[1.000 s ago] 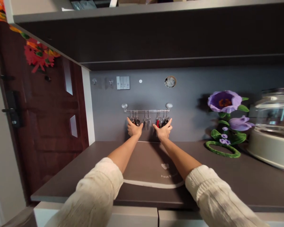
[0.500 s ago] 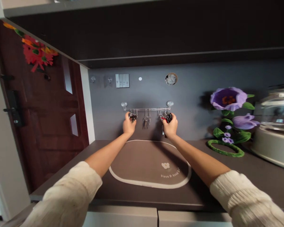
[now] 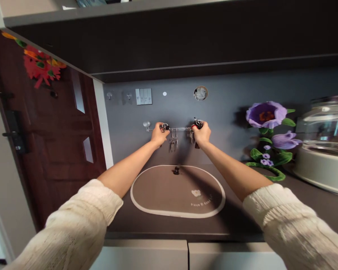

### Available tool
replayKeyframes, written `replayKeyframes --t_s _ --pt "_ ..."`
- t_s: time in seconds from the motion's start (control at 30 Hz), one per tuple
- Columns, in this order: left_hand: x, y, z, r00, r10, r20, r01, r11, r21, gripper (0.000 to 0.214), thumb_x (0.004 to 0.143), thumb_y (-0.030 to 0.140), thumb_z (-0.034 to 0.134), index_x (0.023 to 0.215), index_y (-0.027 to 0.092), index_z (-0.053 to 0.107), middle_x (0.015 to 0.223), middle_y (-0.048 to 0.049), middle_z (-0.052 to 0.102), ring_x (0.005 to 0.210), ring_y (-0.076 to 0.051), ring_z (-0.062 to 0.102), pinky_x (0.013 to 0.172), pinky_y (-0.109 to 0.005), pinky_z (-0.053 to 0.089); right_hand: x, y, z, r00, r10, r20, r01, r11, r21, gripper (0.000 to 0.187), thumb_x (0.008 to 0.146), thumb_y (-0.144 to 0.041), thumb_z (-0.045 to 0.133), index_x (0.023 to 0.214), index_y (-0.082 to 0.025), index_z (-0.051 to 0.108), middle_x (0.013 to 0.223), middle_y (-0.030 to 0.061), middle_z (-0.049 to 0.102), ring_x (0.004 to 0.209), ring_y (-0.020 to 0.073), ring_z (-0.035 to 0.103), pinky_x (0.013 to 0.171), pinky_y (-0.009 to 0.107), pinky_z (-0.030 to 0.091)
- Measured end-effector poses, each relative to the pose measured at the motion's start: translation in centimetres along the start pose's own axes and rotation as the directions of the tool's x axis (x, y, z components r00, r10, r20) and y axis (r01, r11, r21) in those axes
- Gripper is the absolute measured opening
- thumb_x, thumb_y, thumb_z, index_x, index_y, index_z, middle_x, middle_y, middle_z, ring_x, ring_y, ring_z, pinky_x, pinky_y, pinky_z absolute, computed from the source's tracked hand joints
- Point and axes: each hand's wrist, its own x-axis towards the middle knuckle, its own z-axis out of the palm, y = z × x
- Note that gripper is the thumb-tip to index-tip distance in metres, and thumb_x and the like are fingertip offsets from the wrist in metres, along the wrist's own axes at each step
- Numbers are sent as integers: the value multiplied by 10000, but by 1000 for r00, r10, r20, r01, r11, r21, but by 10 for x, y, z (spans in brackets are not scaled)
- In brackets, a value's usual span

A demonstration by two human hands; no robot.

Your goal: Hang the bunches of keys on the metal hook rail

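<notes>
My left hand [image 3: 157, 135] is closed on a bunch of keys [image 3: 165, 127], its metal ring and dark parts showing above the fingers. My right hand [image 3: 202, 135] grips another bunch of keys [image 3: 197, 123], with a ring, something red and dark pieces at the fingertips. Both hands are at the level of a clear hook rail [image 3: 181, 129] on the grey wall. Between them, several loose keys [image 3: 173, 144] hang from the rail's hooks. A small dark key-like object [image 3: 176, 171] lies at the back of the brown oval mat [image 3: 157, 191] below.
Purple fabric flowers [image 3: 267, 114] and a clear-topped appliance [image 3: 312, 157] stand on the right of the counter. A dark shelf [image 3: 186, 41] overhangs the wall. White switches [image 3: 144, 96] are on the wall, and a dark red door [image 3: 64, 150] is at the left.
Both hands have risen with their key bunches to rail height, the left also moving right. A small dark object now lies on the mat where none was before.
</notes>
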Motion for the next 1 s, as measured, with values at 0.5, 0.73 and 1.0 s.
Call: replayKeyframes --t_s 0.5,0.73,1.0 --pt "-104 -75 -35 810 -58 583 -175 926 335 302 570 228 649 867 185 614 867 -12 578 758 -135 533 679 -238 425 -75 50 -47 620 131 774 89 968 -234 213 604 -174 560 811 -187 604 564 7 592 472 137 512 467 249 381" --pt "-105 -68 -37 863 -5 506 -108 975 194 190 708 304 534 827 172 599 851 -28 617 771 -137 566 721 -249 438 -62 43 -36 647 111 754 108 966 -235 234 598 -198 601 828 -185 640 860 68 647 782 204 579 670 283 422" --pt "-113 -69 -38 815 250 523 -514 730 451 225 800 299 437 862 194 626 902 -64 617 852 -183 559 795 -307 412 -71 30 64 901 202 384 -126 969 -214 514 612 -470 633 989 -139 522 959 119 621 874 209 585 732 295 439"
